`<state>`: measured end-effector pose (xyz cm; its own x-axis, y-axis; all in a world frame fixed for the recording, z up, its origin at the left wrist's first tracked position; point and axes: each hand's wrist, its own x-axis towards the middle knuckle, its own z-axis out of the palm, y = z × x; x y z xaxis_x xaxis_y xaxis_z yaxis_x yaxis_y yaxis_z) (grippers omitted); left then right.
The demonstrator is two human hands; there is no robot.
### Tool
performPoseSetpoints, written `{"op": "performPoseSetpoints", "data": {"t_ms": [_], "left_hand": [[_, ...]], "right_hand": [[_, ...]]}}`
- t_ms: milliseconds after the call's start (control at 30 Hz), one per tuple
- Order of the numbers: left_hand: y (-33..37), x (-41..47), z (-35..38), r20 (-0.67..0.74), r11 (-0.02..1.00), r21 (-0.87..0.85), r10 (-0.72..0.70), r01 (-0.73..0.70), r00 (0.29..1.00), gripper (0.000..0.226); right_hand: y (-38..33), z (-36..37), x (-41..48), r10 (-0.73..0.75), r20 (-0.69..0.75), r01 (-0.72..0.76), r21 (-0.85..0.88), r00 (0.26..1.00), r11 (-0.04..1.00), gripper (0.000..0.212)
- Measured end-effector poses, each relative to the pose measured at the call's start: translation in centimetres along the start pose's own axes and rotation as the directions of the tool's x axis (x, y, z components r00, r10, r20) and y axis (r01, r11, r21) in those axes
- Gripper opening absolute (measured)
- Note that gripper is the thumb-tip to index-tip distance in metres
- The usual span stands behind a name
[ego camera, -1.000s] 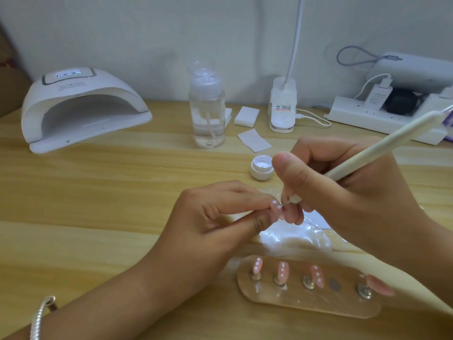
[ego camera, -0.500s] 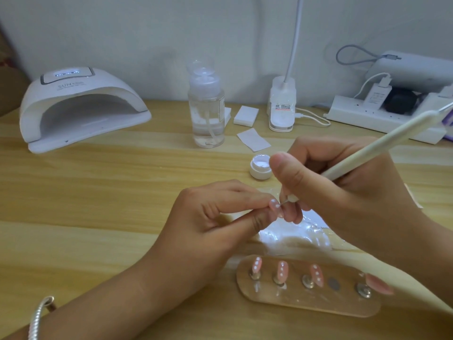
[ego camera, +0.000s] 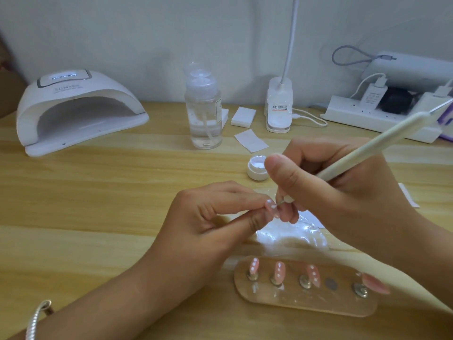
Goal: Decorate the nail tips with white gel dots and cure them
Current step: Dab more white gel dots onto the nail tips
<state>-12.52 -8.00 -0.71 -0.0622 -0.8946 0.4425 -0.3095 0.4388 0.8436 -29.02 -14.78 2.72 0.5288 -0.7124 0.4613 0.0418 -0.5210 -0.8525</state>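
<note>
My left hand [ego camera: 210,217] pinches a pink nail tip [ego camera: 345,209] between thumb and forefinger; white dots show on it. My right hand [ego camera: 338,192] grips a cream dotting pen [ego camera: 382,143] like a pencil, its fine metal point touching the held tip. A small open white gel pot [ego camera: 257,170] stands just behind the hands. In front lies a clear oval holder [ego camera: 306,300] with three dotted pink tips [ego camera: 279,269] on stands, one bare magnet and a plain pink tip [ego camera: 375,283] at its right end. The white curing lamp [ego camera: 73,111] sits at the far left, its display lit.
A clear pump bottle [ego camera: 203,114] of liquid stands at the back centre. White wipe pads [ego camera: 244,116] and a loose wipe [ego camera: 251,141] lie beside it. A clip lamp base [ego camera: 279,106], a power strip [ego camera: 372,114] with chargers and crinkled clear plastic [ego camera: 289,234] are also on the wooden table [ego camera: 98,204].
Both hands have stayed almost still; the pen point has shifted slightly along the held nail tip. Nothing else on the table has moved.
</note>
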Motion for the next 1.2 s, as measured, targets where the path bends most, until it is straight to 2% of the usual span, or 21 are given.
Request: {"op": "performPoseSetpoints", "data": {"t_ms": [133,333,400,467,533,600,700,867,1200], "left_hand": [[-0.2,0.0,0.0,-0.015,1.0,0.004,-0.007,0.007,1.0,0.011],[-0.2,-0.1,0.2,-0.058,1.0,0.022,-0.016,0.018,0.998,0.012],[-0.3,-0.1,0.2,-0.06,0.999,0.026,-0.018,0.02,0.998,0.012],[-0.3,-0.2,0.2,-0.062,0.999,0.022,-0.033,0.035,0.998,0.012],[-0.3,-0.2,0.2,-0.056,0.997,0.006,-0.072,0.073,0.996,0.013],[-0.4,-0.3,0.2,-0.052,0.996,0.011,-0.09,0.09,0.995,0.014],[-0.4,-0.2,0.2,-0.041,0.993,0.011,-0.12,0.12,0.992,0.014],[-0.5,-0.3,0.2,-0.024,0.99,0.013,-0.138,0.138,0.99,0.012],[-0.6,-0.2,0.2,-0.002,0.981,-0.017,-0.194,0.194,0.981,0.014]], "right_hand": [[-0.3,-0.2,0.2,-0.014,-0.012,0.015,0.046,1.0,0.999,0.035],[-0.9,-1.9,1.3,-0.047,-0.106,0.057,0.096,0.993,0.994,0.044],[-0.8,-2.8,1.7,-0.024,-0.108,0.027,0.027,0.994,0.999,0.047],[-0.3,-3.8,2.0,0.034,-0.077,-0.044,-0.135,0.996,0.99,0.047],[0.7,-4.7,2.2,0.125,-0.028,-0.127,-0.332,0.992,0.935,0.046],[1.6,-5.3,2.0,0.227,0.033,-0.193,-0.423,0.973,0.885,0.049],[2.5,-5.8,1.8,0.326,0.112,-0.258,-0.397,0.939,0.881,0.049],[3.2,-5.9,1.6,0.333,0.205,-0.212,-0.455,0.92,0.865,0.045],[3.2,-5.9,1.8,0.331,0.162,-0.222,-0.471,0.93,0.854,0.045]]}}
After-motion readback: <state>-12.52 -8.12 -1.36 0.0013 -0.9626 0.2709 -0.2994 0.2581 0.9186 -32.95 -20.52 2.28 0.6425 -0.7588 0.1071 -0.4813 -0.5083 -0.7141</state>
